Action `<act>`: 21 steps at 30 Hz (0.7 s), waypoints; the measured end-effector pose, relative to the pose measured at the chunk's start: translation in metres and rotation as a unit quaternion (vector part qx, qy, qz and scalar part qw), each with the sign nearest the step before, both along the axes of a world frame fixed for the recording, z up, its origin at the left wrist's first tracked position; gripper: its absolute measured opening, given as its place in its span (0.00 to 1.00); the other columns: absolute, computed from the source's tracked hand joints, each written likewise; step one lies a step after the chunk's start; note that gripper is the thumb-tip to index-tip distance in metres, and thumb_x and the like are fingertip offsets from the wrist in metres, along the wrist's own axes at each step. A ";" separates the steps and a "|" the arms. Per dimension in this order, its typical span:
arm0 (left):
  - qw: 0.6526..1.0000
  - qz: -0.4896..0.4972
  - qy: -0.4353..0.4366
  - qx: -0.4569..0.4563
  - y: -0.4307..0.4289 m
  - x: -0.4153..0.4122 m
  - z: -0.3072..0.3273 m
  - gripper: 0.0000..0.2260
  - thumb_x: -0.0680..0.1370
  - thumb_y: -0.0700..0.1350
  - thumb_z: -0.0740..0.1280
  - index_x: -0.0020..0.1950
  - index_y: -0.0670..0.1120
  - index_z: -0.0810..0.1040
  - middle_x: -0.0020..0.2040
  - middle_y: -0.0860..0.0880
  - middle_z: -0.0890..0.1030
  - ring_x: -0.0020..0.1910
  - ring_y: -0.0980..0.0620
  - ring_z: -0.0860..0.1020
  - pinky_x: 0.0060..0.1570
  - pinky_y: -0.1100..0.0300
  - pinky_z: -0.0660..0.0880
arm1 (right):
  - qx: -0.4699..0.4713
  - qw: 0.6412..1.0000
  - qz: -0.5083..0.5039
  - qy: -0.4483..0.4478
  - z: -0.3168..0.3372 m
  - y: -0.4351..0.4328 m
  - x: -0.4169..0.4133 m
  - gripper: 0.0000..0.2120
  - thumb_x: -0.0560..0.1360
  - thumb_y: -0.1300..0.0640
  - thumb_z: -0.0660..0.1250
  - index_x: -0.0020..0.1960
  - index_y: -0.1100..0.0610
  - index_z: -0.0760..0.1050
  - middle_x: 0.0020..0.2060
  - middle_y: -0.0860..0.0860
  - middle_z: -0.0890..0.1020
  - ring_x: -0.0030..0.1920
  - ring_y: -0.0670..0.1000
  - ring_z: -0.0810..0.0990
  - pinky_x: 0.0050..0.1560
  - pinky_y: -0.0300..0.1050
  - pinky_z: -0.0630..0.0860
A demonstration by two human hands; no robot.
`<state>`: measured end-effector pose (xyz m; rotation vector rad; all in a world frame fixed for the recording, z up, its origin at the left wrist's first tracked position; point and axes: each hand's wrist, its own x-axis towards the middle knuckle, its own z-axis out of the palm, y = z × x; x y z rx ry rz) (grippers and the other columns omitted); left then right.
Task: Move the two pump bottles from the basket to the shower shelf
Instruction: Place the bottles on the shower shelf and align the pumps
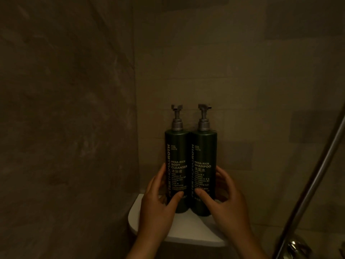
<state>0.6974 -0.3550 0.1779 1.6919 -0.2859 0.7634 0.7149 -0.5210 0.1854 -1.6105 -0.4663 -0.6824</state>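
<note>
Dim shower corner w/ brownish stone-look tiled walls (65,109) meeting at a vertical seam just left of centre; light was low, colours muddy. In that corner sat one white rounded corner shelf (188,232), smooth, curved front edge, fixed between the 2 walls. At the right edge ran one slanted brushed-metal rail (317,171), w/ a shiny chrome fitting (295,245) at its foot, blurred, so can't say what it was. On the shelf stood 2 tall dark-green cylindrical pump bottles, both upright, side by side and touching, each w/ a grey metal pump head. The left bottle, marked body cleanser (177,165), stood nearer the wall seam; the right bottle, marked shampoo (204,165), was just beside it. Both labels faced the camera, pale lettering, small print too blurred to read. 2 bare hands were in view, one per bottle. The left hand (158,208) wrapped the lower part of the body cleanser, thumb across the front, fingers round the far side, clamped on it. The right hand (225,204) did likewise on the shampoo, thumb on the front, fingers curled round the right side. Bottle bases rested on the shelf, toward its back.
</note>
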 end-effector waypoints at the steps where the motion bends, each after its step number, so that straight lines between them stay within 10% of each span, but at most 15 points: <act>1: 1.000 0.002 -0.002 0.002 0.000 0.000 0.000 0.36 0.70 0.42 0.73 0.64 0.74 0.62 0.64 0.64 0.72 0.59 0.69 0.71 0.52 0.68 0.74 | -0.002 1.000 -0.001 0.000 0.000 0.000 -0.001 0.32 0.60 0.47 0.77 0.56 0.25 0.66 0.55 0.35 0.76 0.53 0.33 0.76 0.41 0.29 0.74; 11: 0.996 -0.009 -0.028 -0.080 0.000 -0.009 0.021 0.31 0.64 0.53 0.72 0.60 0.75 0.65 0.58 0.72 0.72 0.59 0.72 0.70 0.49 0.71 0.72 | 0.065 0.997 0.044 0.000 0.030 -0.019 -0.007 0.30 0.60 0.49 0.72 0.61 0.44 0.70 0.54 0.44 0.79 0.51 0.36 0.78 0.46 0.29 0.75; 21: 0.962 0.157 -0.191 0.114 -0.001 -0.028 0.098 0.25 0.70 0.54 0.68 0.66 0.62 0.68 0.64 0.67 0.67 0.64 0.66 0.67 0.61 0.71 0.65 | -0.020 0.990 0.110 -0.090 0.135 -0.048 0.009 0.15 0.66 0.48 0.68 0.53 0.43 0.75 0.48 0.47 0.81 0.47 0.41 0.80 0.46 0.32 0.74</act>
